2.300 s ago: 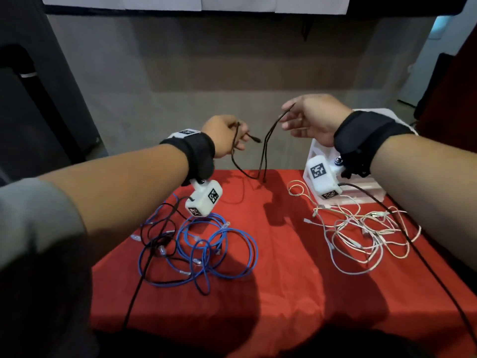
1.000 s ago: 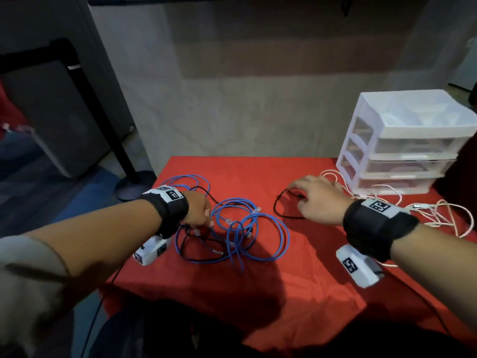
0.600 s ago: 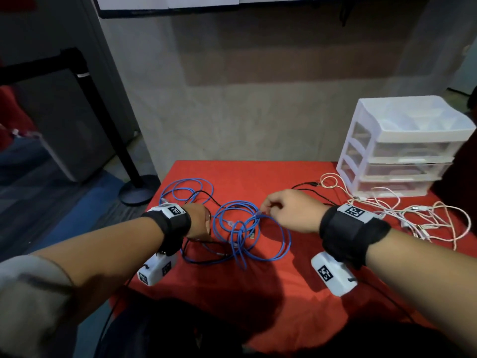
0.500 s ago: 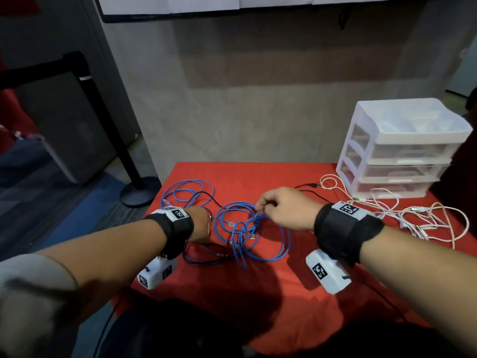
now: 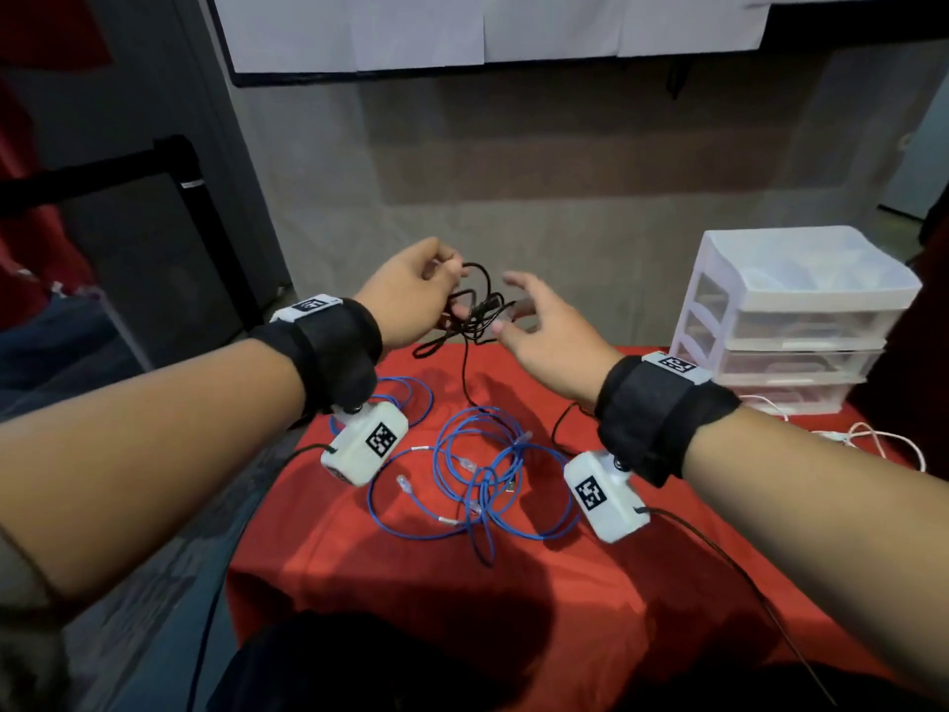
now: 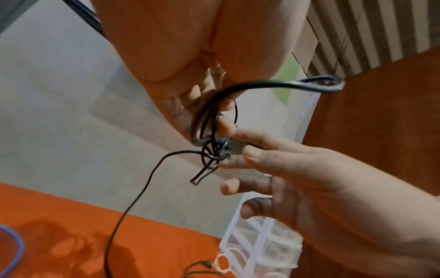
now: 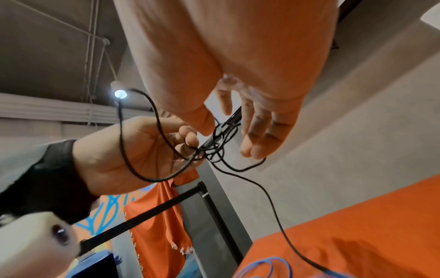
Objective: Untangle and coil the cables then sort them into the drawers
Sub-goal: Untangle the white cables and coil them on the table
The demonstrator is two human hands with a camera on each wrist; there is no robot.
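My left hand (image 5: 445, 287) is raised over the far edge of the red table (image 5: 590, 608) and grips a knotted bundle of black cable (image 5: 475, 313) in its curled fingers. One black strand hangs from the bundle down to the table. My right hand (image 5: 506, 308) is beside it with fingers nearly straight, their tips touching the knot (image 6: 214, 150). In the right wrist view the black cable (image 7: 221, 143) lies between my right thumb and fingers (image 7: 259, 135). A tangle of blue cables (image 5: 477, 480) lies on the cloth below my wrists. The white drawer unit (image 5: 791, 321) stands at the right with all drawers pushed in.
White cables (image 5: 873, 439) lie in front of the drawer unit at the right edge. A black barrier post (image 5: 200, 213) stands on the floor left of the table. A grey wall rises behind the table.
Both hands have risen from the blue cables on the table. The left hand now holds the black cable bundle in the air, and the right hand has come up to its knot.
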